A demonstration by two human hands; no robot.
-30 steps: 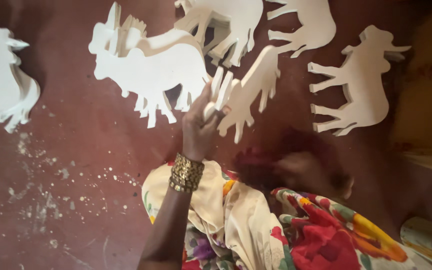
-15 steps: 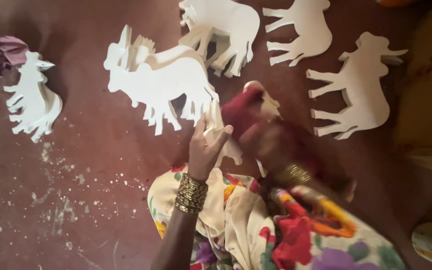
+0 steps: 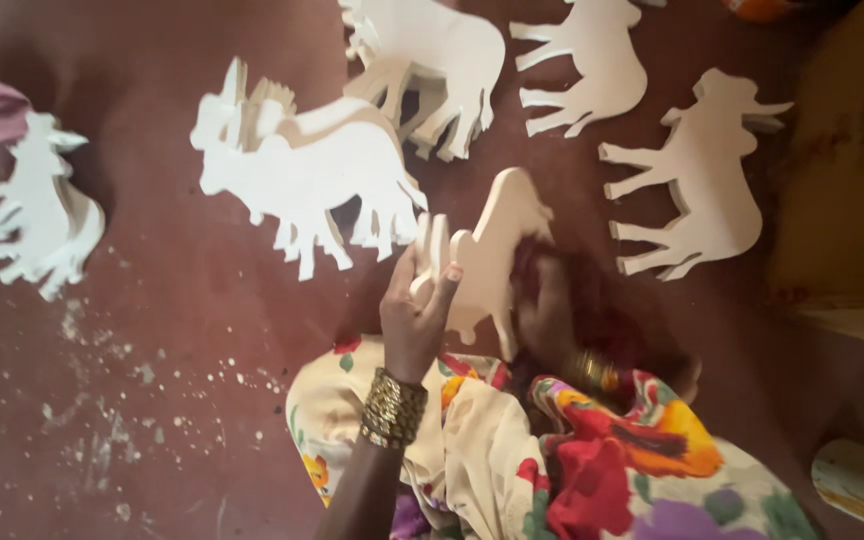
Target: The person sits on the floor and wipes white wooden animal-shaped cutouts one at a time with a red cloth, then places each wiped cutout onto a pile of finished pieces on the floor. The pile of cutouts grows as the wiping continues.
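While the flowered cloth (image 3: 512,470) over the lap sits nearest, the left hand (image 3: 417,315) just above it grips the legs of a white animal cutout (image 3: 497,255), fingers curled round them. Right of that cutout the right hand (image 3: 552,310) is blurred against its flank; whether it grips anything I cannot tell. This looks like rubbing or smoothing the held piece, which calls for a steady hold. Beyond it, finished cutouts (image 3: 312,175) lie on the red floor (image 3: 152,330).
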